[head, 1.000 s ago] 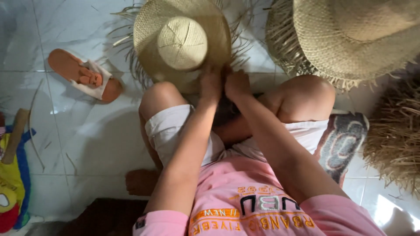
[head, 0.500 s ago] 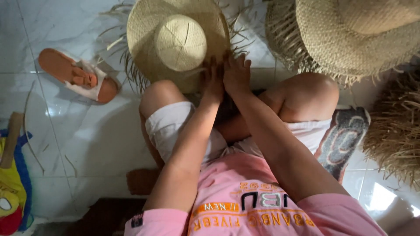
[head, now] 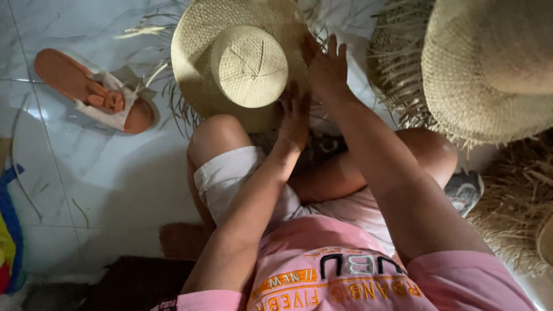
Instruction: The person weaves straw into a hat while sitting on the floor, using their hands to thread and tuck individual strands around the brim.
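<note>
A woven straw hat [head: 242, 57] with loose unwoven strands around its brim rests on the tiled floor against my raised left knee. My left hand [head: 295, 118] grips the brim's near edge, fingers curled around it. Just above it, my right hand [head: 327, 64] lies on the right side of the brim with its fingers spread and pressed against the weave. I sit on the floor in a pink shirt and white shorts, legs folded.
A bigger straw hat [head: 489, 63] with a frayed brim lies at the upper right, and more straw work [head: 518, 201] sits at the right edge. An orange sandal [head: 92, 92] lies on the white tiles at the left. Coloured cloth [head: 8, 242] shows at the lower left.
My right hand has moved up the brim and opened its fingers flat on it. The hat has shifted a little in my hands, and the view has drifted.
</note>
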